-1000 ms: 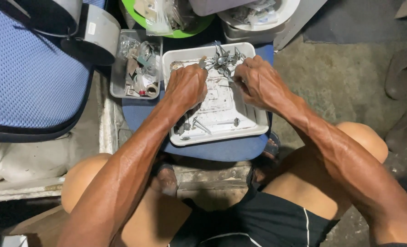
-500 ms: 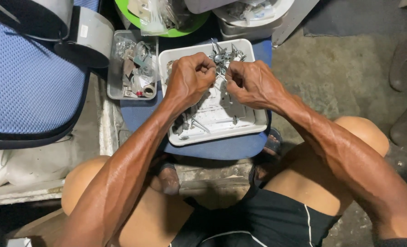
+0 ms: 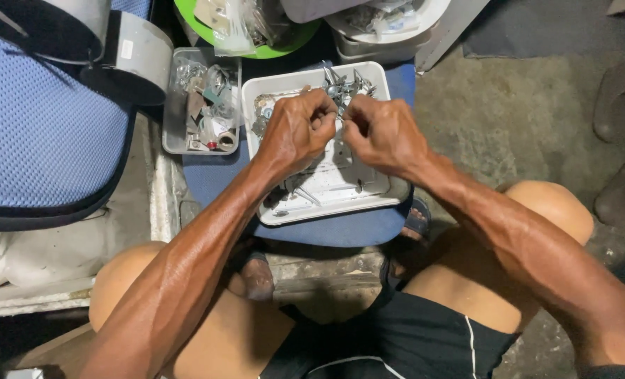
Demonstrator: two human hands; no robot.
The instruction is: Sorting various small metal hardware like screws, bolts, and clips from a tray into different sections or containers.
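Observation:
Both my hands hover close together over a white rectangular tray (image 3: 379, 198) that holds screws and other small metal parts (image 3: 344, 84). My left hand (image 3: 297, 130) has its fingers pinched shut on a small metal piece I cannot make out. My right hand (image 3: 382, 133) faces it, fingers curled in on the same small piece between the two hands. The tray rests on a blue stool seat (image 3: 340, 228) between my knees.
A smaller clear tray of mixed hardware (image 3: 203, 102) sits left of the white tray. A green bowl with plastic bags (image 3: 245, 28) and a white container (image 3: 389, 21) lie beyond. A blue mesh chair seat (image 3: 38, 133) fills the left. Bare concrete floor (image 3: 523, 112) lies right.
Both hands lifted off the tray's parts and came together above it, fingers closing on a small piece between them.

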